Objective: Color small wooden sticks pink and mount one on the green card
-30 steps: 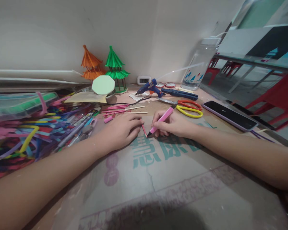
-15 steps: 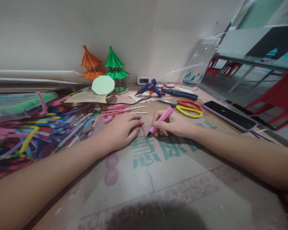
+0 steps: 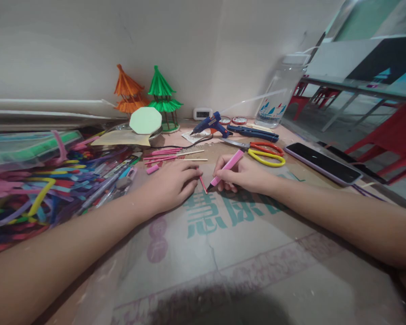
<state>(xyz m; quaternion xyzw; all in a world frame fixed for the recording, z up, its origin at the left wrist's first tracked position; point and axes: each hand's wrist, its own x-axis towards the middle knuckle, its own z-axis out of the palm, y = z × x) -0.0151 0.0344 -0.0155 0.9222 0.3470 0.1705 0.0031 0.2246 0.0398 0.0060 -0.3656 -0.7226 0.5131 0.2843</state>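
Note:
In my right hand (image 3: 238,174) is a pink marker pen (image 3: 227,169), tilted with its dark tip down. The tip meets the lower end of a thin stick (image 3: 203,184), coloured pink along most of its visible length. My left hand (image 3: 177,183) lies low over the table, its fingertips closed on the stick's upper end. Just beyond that hand rests the pink pen cap (image 3: 152,169). Several pink sticks (image 3: 162,155) and a few plain wooden sticks (image 3: 191,154) lie behind it. A plastic sheet with green lettering (image 3: 206,219) covers the table under both hands.
Scissors (image 3: 266,153), a blue glue gun (image 3: 208,125), a blue cutter (image 3: 253,133) and a phone (image 3: 323,163) lie beyond my right hand. Coloured pipe cleaners (image 3: 30,194) heap at the left. Orange (image 3: 126,88) and green (image 3: 162,90) pavilion models and a bottle (image 3: 280,90) stand at the back.
The marker has tilted and shifted very slightly in my right hand, its tip still at the stick's lower end. My left hand stays in place.

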